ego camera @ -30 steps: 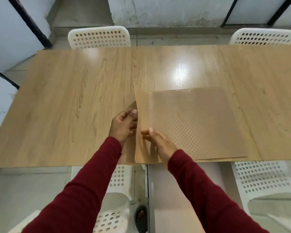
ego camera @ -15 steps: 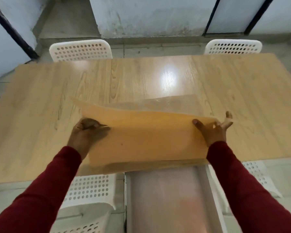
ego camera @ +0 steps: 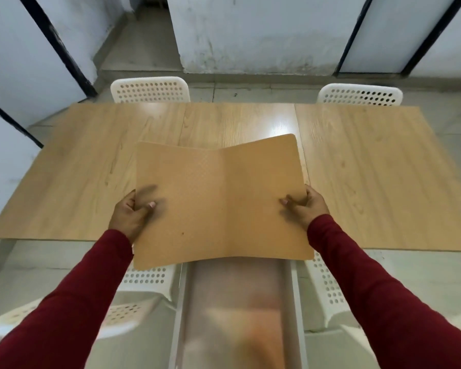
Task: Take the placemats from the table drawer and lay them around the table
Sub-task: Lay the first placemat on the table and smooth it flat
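A tan placemat [ego camera: 221, 203] hangs in the air over the near edge of the wooden table [ego camera: 91, 169], bent along its middle. My left hand [ego camera: 133, 211] grips its left edge, thumb on top. My right hand [ego camera: 304, 206] grips its right edge the same way. Below it, the open table drawer [ego camera: 237, 310] sticks out toward me; its inside is blurred and I cannot tell what lies in it. Whether more placemats lie on the table under the raised one is hidden.
Two white perforated chairs [ego camera: 149, 89] [ego camera: 359, 94] stand at the table's far side. Two more white chairs [ego camera: 141, 283] [ego camera: 328, 291] stand on my side, flanking the drawer. Beyond the table are a grey floor and white walls with black frames.
One second ago both hands worked at the left edge of placemats lying on the table. They then moved apart and lifted one placemat, which is now held higher and flatter facing me.
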